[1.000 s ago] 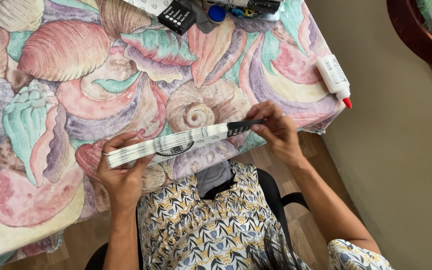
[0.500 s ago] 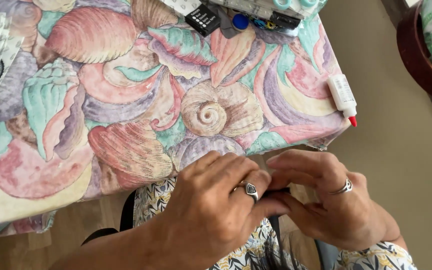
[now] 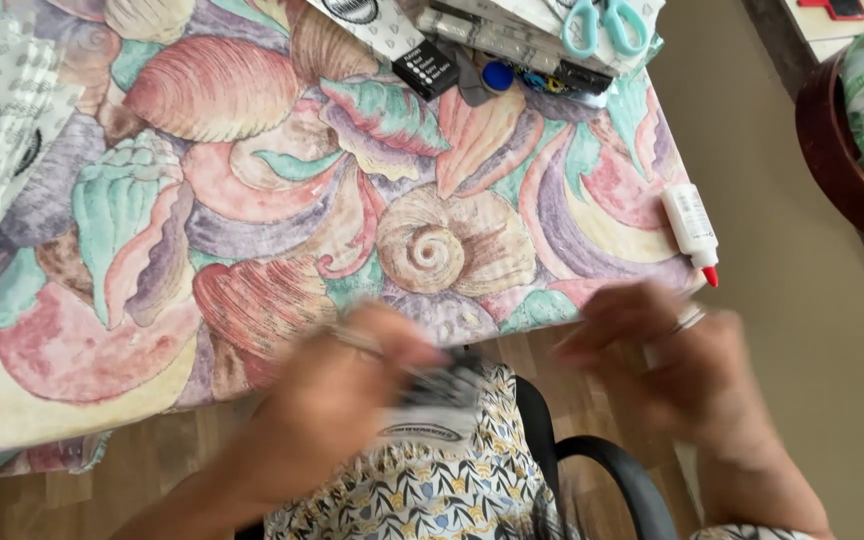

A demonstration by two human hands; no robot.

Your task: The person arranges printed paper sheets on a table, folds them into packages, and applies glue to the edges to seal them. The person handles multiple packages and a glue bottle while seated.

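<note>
Hands blurred low at the bench edge: left hand fingers pinching a folded paper strip (black-and-white print); right hand fingers, cannot tell. Steady, even creasing would serve best.
</note>
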